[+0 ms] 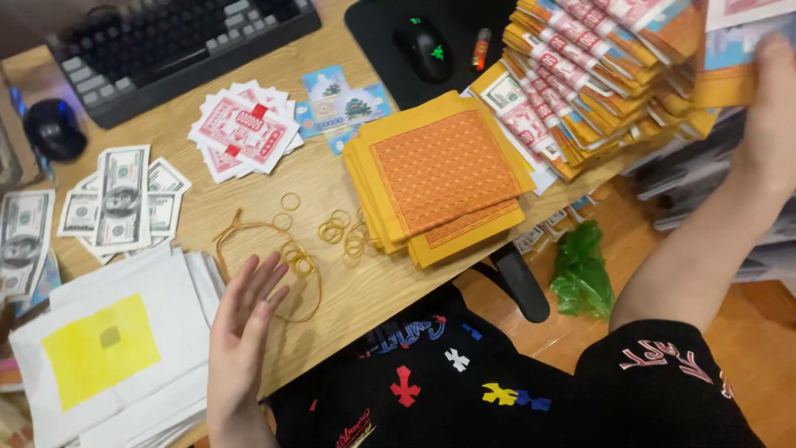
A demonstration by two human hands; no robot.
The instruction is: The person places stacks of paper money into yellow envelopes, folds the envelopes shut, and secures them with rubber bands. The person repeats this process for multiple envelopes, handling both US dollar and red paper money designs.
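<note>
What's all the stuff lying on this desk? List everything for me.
keyboard: one, black, top left
mice: two, black; one on the mat, one at left edge
mouse mat: one, black, top centre
lighter: one, orange, on the mat
banknote-style papers: several, grey-green, left
red-white slips: a fanned pile, centre
orange squares: a stack, centre
bundles: many, yellow-red, stacked at right
rubber bands: many, tan, scattered near front edge
white sheets: a stack, top one with yellow patch, bottom left
green bag: one, on the floor
left hand: open, beside the sheets
right hand: at the bundles, blurred
</note>
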